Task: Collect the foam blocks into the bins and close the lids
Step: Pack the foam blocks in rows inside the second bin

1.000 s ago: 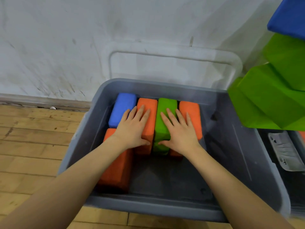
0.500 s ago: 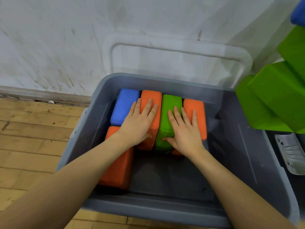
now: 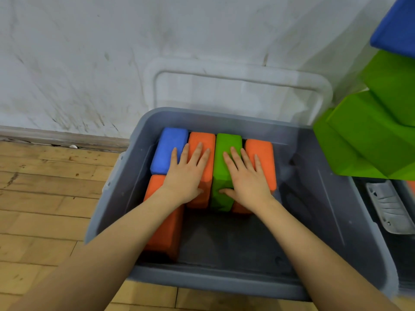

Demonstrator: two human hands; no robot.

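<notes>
Grey storage bin (image 3: 332, 221) sits on wooden floor (image 3: 45, 209), against the wall. Nearest inside, at 7 o'clock, one orange foam block (image 3: 165, 232) lies along the left wall. Beyond it, a row of four blocks at the far wall: blue block (image 3: 168, 151), orange block (image 3: 199, 182), green block (image 3: 224, 176), second orange block (image 3: 265, 162). Left hand (image 3: 187, 173) lies flat, fingers extended, pressing on blue and orange; grasping nothing. Right hand (image 3: 244, 178) lies flat likewise across green and orange. Translucent lid (image 3: 238, 86) stands at 12 o'clock against the wall. Stacked green blocks (image 3: 370, 135) at 2 o'clock.
</notes>
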